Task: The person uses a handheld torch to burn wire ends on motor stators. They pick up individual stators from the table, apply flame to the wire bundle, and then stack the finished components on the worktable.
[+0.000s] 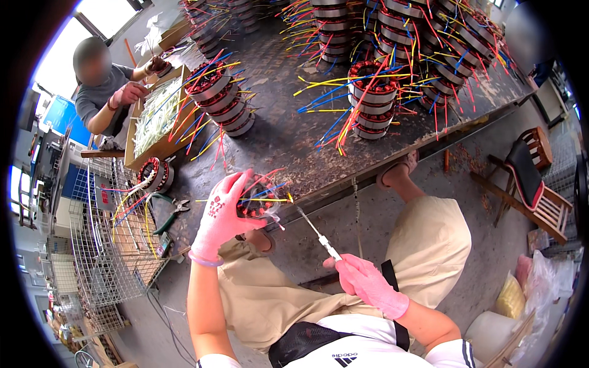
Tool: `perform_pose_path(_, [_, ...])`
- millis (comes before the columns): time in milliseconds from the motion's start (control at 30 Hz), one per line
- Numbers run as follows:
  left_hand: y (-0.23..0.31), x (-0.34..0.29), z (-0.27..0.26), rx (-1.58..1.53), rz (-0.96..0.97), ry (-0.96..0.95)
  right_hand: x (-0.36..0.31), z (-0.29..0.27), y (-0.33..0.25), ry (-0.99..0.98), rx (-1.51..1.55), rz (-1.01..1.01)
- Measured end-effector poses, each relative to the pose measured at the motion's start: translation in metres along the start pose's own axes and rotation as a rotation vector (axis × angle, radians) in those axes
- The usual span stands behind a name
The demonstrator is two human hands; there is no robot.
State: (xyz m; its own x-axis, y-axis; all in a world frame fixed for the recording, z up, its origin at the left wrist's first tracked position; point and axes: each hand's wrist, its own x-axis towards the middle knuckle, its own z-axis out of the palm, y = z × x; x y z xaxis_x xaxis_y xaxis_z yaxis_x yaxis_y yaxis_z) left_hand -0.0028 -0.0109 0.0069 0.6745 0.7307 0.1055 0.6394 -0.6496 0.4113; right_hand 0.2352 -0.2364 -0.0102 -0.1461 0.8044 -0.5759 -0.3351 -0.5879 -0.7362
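Observation:
My left hand [222, 211], in a pink glove, is closed around a motor stator [265, 191] and holds it up at the table's near edge. Red, blue and yellow leads stick out of this stator. Gloved in pink too, my right hand [371, 283] grips a slim tool [328, 246] with a whitish body and a long thin shaft. The shaft slants up to the left, its tip close to the end of a yellow lead. Whether tip and lead touch, I cannot tell.
Stacked stators [373, 98] with splayed leads crowd the dark table [276, 110]. A wooden box [138, 161] of pale strips, a single stator [156, 175] and green-handled pliers [165, 214] lie left, above a wire basket [101, 245]. A co-worker [98, 92] sits beyond; a chair [527, 178] stands right.

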Motion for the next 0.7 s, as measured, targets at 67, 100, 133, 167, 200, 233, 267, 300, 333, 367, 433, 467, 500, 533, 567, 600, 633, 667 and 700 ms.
perform_pose_path(67, [-0.0007, -0.0006, -0.0002, 0.004, 0.001, 0.007, -0.0015, 0.0033, -0.0061, -0.005, 0.026, 0.016])
perform_pose_path(100, [-0.001, -0.0017, -0.0004, 0.004, 0.003, 0.016, -0.0016, 0.0034, -0.0076, -0.005, 0.015, 0.021])
perform_pose_path(133, [-0.0013, -0.0022, -0.0005, 0.005, 0.005, 0.024, -0.0016, 0.0033, -0.009, -0.005, 0.005, 0.026])
perform_pose_path(167, [-0.0019, -0.0017, 0.0005, -0.002, 0.009, 0.024, -0.0015, 0.0029, -0.009, -0.004, -0.003, 0.032])
perform_pose_path(200, [-0.0029, -0.0011, 0.0021, -0.008, 0.013, 0.024, -0.0008, 0.0017, -0.0064, -0.004, 0.0, 0.027])
perform_pose_path(233, [-0.0035, -0.0005, 0.0031, -0.014, 0.018, 0.024, 0.0006, -0.0004, -0.0017, -0.003, 0.004, 0.021])
perform_pose_path(267, [-0.0032, -0.0002, 0.0028, -0.013, 0.019, 0.027, 0.0012, -0.0017, 0.0006, -0.004, 0.005, 0.015])
perform_pose_path(300, [-0.0027, -0.0002, 0.0025, -0.012, 0.021, 0.031, 0.001, -0.0018, 0.0009, -0.006, 0.005, 0.019])
perform_pose_path(333, [-0.0022, -0.0003, 0.0021, -0.011, 0.023, 0.035, 0.0009, -0.0014, 0.0009, -0.007, 0.004, 0.024])
perform_pose_path(367, [-0.0033, -0.0007, 0.0033, -0.011, 0.023, 0.034, 0.0007, -0.0019, 0.0003, -0.003, -0.001, 0.028])
perform_pose_path(433, [-0.007, -0.0021, 0.0048, -0.009, 0.024, 0.033, -0.0004, 0.0, -0.0041, -0.008, -0.03, 0.016])
perform_pose_path(467, [-0.007, -0.0021, 0.0046, -0.006, 0.028, 0.032, -0.0002, 0.0021, -0.0054, -0.011, -0.041, 0.011])
perform_pose_path(500, [-0.0064, -0.0019, 0.0041, -0.002, 0.032, 0.031, 0.0013, 0.0036, -0.0063, -0.005, -0.06, -0.008])
perform_pose_path(533, [-0.0058, -0.0013, 0.0043, 0.001, 0.036, 0.03, 0.0005, 0.0028, -0.007, 0.003, -0.057, 0.006])
perform_pose_path(567, [-0.0064, -0.0007, 0.0051, 0.006, 0.051, 0.039, 0.0, 0.0025, -0.0078, 0.006, -0.052, 0.019])
perform_pose_path(600, [-0.0059, -0.0002, 0.005, 0.005, 0.048, 0.037, -0.0004, 0.0021, -0.008, 0.009, -0.048, 0.032])
perform_pose_path(633, [-0.0053, 0.0003, 0.0052, 0.003, 0.045, 0.035, -0.0003, 0.0014, -0.0065, 0.013, -0.044, 0.029])
perform_pose_path(667, [-0.0043, 0.0003, 0.0043, 0.003, 0.041, 0.034, -0.0004, 0.0007, -0.0044, 0.015, -0.04, 0.026])
perform_pose_path(700, [-0.0034, 0.0001, 0.0033, 0.005, 0.037, 0.035, -0.0005, 0.0005, -0.0032, 0.017, -0.037, 0.022])
